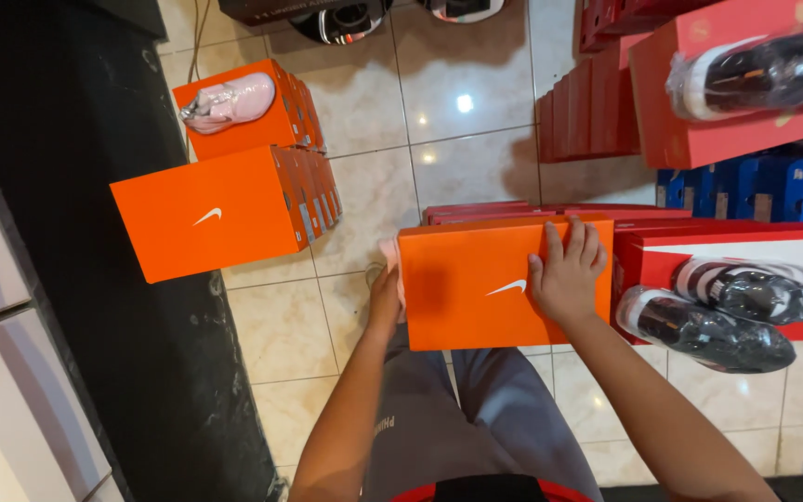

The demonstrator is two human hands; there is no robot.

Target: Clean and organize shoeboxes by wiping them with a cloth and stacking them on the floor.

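Firmly, the right hand [566, 276] lies flat on the lid of an orange shoe box [476, 284], fingers spread, while the left hand [384, 299] presses its left end; the box is clasped between them above the person's grey trousers [476, 409]. Just right of it, wrapped black shoes [731, 311] rest on a red box [727, 244]. Further left stands a stack of orange boxes [216, 214], a pink shoe [230, 102] topping another stack behind.
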